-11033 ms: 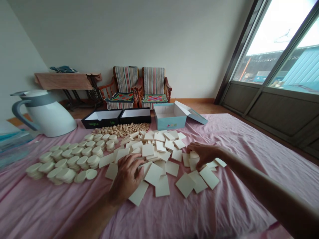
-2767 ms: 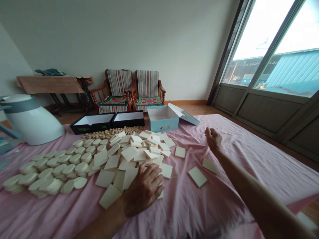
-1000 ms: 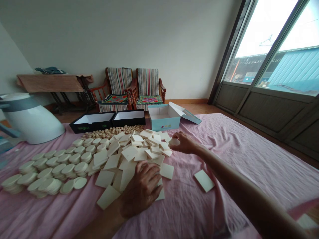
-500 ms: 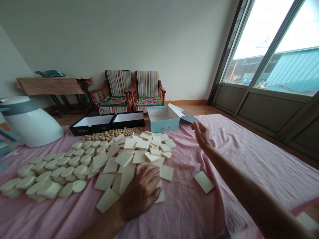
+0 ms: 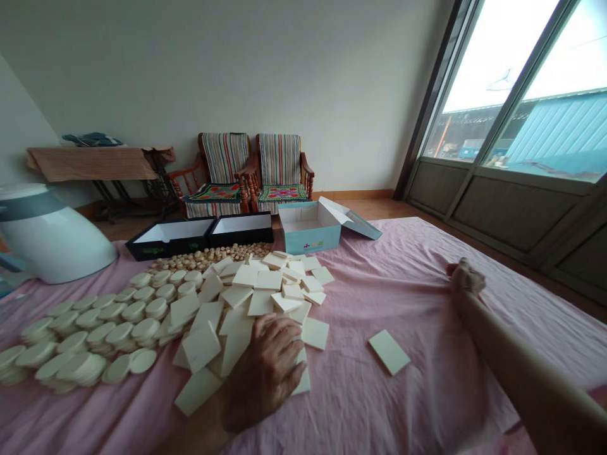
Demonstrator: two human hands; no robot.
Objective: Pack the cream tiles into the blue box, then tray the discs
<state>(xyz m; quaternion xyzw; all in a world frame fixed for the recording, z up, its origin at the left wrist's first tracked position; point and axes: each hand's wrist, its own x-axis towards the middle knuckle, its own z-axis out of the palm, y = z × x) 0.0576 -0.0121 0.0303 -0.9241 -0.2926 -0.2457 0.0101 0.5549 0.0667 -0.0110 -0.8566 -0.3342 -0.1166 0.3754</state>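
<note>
My left hand (image 5: 265, 373) lies open, fingers spread flat on the near edge of a heap of cream square tiles (image 5: 258, 287). My right hand (image 5: 467, 277) rests far to the right on the pink cloth (image 5: 408, 278), well away from the heap. Its fingers are curled in, and whatever may be inside them is hidden. One square tile (image 5: 389, 351) lies alone on the cloth between my two arms. Left of the heap are several low stacks of cream round discs (image 5: 95, 325).
Small round beads (image 5: 208, 254) lie behind the heap. Past them stand two black trays (image 5: 171, 235) (image 5: 241, 226) and an open light-blue box (image 5: 308, 232). A white jug (image 5: 47, 237) sits at far left. Two striped chairs (image 5: 256, 167) are by the wall, with a big window (image 5: 521, 95) at right.
My right hand picked up a loose tile and brought it to the heap, then swung far right and curled shut. The loose tiles at right went from two to one. My left hand stayed put.
</note>
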